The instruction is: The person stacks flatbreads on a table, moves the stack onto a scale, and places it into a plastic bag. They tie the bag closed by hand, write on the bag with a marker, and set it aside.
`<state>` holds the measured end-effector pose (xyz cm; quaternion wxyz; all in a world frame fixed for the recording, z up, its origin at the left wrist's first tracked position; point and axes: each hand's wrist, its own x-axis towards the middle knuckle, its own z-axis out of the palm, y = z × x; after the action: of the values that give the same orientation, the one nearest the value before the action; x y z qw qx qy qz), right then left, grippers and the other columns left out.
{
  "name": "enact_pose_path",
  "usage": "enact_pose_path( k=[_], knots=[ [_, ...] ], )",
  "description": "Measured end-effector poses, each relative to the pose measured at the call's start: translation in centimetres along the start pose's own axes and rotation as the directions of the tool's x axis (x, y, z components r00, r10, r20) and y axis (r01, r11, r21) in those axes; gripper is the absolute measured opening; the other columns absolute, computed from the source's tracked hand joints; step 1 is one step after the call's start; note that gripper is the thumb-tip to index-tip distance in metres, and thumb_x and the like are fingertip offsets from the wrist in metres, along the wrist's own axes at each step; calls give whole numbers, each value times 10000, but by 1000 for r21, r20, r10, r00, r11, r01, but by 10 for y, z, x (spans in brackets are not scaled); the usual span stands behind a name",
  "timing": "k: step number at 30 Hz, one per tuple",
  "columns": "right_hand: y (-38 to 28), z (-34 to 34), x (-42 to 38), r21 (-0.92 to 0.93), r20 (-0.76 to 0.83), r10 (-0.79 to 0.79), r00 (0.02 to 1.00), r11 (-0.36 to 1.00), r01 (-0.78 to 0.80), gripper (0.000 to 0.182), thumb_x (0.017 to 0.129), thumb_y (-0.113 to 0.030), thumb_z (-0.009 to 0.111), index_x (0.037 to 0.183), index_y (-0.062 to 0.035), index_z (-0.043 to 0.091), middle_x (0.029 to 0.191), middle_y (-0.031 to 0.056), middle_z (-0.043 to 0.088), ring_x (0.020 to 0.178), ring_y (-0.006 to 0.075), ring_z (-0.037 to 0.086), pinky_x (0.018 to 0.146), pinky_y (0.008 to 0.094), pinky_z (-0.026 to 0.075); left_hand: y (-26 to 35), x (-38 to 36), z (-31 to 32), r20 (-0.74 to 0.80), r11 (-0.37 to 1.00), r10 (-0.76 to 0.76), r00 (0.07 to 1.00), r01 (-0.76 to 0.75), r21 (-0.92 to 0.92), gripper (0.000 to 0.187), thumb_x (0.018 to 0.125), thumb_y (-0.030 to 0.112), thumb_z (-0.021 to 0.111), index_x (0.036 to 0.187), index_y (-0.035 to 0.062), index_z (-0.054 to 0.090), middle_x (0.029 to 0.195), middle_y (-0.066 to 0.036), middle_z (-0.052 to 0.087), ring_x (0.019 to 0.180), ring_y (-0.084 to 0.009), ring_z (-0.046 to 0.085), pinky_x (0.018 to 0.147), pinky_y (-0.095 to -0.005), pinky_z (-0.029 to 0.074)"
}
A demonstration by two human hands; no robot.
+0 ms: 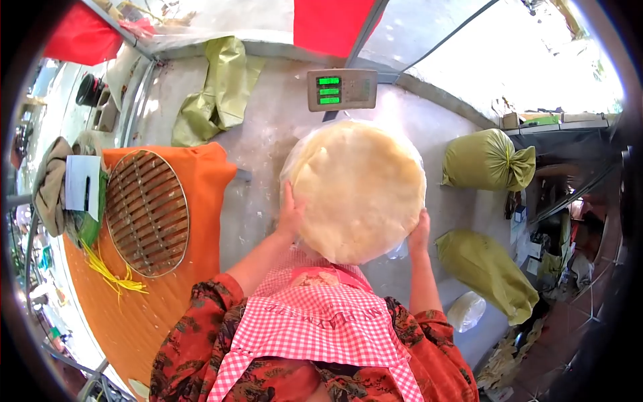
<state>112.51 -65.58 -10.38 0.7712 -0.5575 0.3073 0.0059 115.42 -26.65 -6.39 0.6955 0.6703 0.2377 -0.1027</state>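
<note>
A large round pale-yellow slab (358,191), wrapped in clear plastic, is in front of me. My left hand (292,211) grips its left edge, the fingers against the plastic. On the lower right edge, my right hand (419,233) holds the same slab, with part of the fingers hidden behind it. Just beyond the slab stands a scale display (342,89) with lit green readouts. Whatever lies under the slab is hidden.
An orange-covered table (201,201) at left bears a round slatted rack (149,213), yellow ties (110,273) and a white paper pad (82,182). Green sacks lie at upper left (218,94), right (482,159) and lower right (492,271). A clear plastic bag (467,311) is near my right elbow.
</note>
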Motion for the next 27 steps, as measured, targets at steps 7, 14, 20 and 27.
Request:
enact_pose_path(
  k=[7, 14, 20, 27],
  knots=[
    [-17, 31, -7, -262, -107, 16, 994, 964, -44, 608, 980, -441, 511, 1352, 27, 405, 1358, 148, 462, 1238, 241, 467, 1032, 378, 388, -24, 8, -1, 96, 994, 84, 992, -90, 61, 773, 947, 225, 526, 1503, -60, 72, 1552, -248, 210, 1444, -327, 226, 1166, -352, 208],
    [-33, 48, -49, -874, -108, -513, 852, 456, 165, 675, 949, -406, 565, 1410, 37, 350, 1494, 230, 322, 1394, 352, 303, 1134, 434, 254, -2, -10, -18, 43, 965, 175, 984, -180, 193, 767, 925, 172, 566, 1509, -24, 111, 1541, -258, 231, 1424, -350, 270, 1141, -379, 272],
    [-71, 129, -84, -860, 193, -597, 778, 279, 427, 579, 916, -274, 618, 1370, 15, 403, 1472, 220, 354, 1383, 366, 318, 1134, 446, 254, 6, -60, -72, 16, 954, 289, 957, -289, 75, 653, 905, 37, 563, 1482, 26, 258, 1420, -201, 415, 1282, -280, 462, 1049, -386, 390],
    [-35, 246, -117, -522, 636, -466, 615, 327, 788, 593, 840, -134, 705, 1350, 3, 433, 1415, 219, 433, 1324, 374, 409, 1101, 424, 333, -59, -183, -205, -273, 982, 187, 944, -170, 83, 417, 913, -5, 520, 1329, 13, 486, 1155, -116, 597, 1026, -198, 612, 899, -320, 494]
  ],
)
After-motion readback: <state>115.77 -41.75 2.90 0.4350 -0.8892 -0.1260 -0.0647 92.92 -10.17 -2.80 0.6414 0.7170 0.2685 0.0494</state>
